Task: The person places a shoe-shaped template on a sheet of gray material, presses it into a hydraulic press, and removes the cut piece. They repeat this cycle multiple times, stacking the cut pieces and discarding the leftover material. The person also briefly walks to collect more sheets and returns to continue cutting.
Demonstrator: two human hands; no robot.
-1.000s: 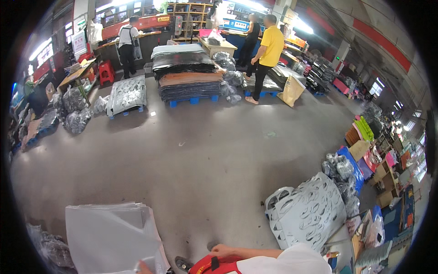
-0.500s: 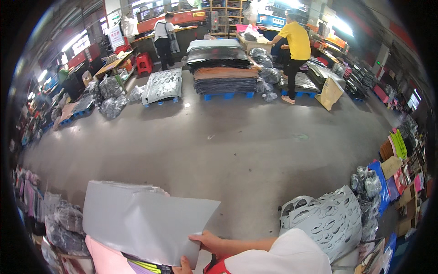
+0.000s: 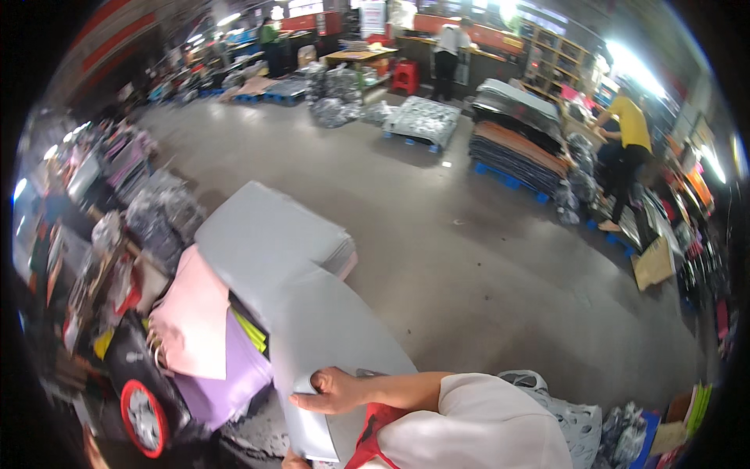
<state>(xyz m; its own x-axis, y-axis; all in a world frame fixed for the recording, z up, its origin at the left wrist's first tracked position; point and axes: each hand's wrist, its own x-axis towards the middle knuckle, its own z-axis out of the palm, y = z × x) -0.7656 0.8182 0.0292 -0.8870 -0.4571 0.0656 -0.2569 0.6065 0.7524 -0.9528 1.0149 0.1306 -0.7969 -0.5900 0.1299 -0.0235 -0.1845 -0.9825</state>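
While the right hand [image 3: 332,391] clamps the near part of a big grey sheet [image 3: 340,316], fingers curled around its edge, the left hand [image 3: 295,461] only just peeks in at the bottom rim, close to the sheet's lowest end; how that one is gripping, I cannot tell. And what a sweep on this sheet! It stretches from the person's front, up and leftward, to a stack of grey sheets [image 3: 266,219], whose layered edges show along the right side.

Just left of it, a pink sheet [image 3: 195,313] overlaps a purple sheet [image 3: 230,375], with lime-green pieces [image 3: 250,332] poking out beside them. Down in the left corner, there's a round red-rimmed thing [image 3: 144,418]; farther up, bulging plastic bags [image 3: 160,219].

Over to the lower right, past the white sleeve [image 3: 500,422], lie pale sheets full of cut-outs [image 3: 582,430]. Across the grey floor [image 3: 422,273], a tall layered pile [image 3: 516,141] sits on a blue pallet, holed silvery sheets [image 3: 424,121] rest on another, and a red stool [image 3: 405,77] stands nearby. Far right, a co-worker in a yellow top [image 3: 631,125] leans forward, arms reaching out.
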